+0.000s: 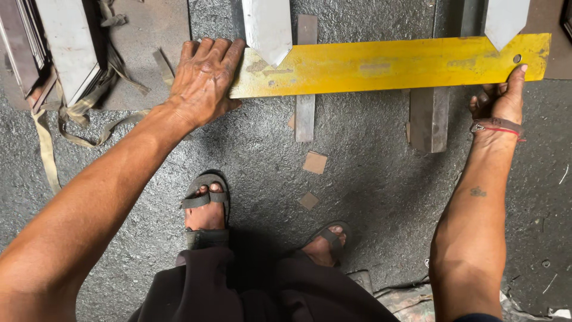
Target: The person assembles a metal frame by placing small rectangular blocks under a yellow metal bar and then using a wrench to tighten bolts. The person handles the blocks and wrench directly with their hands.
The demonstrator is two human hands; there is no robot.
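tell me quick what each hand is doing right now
Left hand: open, pressed flat on the left end of the yellow metal bar.
Right hand: gripping the bar's right end, thumb up against its edge.

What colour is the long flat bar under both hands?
The long flat bar is yellow with worn, rusty patches; the head view shows it.

There are 1 yellow bar [387, 64], 2 pointed plates [268, 27], 2 grey strips [305, 107], 2 cardboard scraps [314, 162] and 2 sandals [205, 200].
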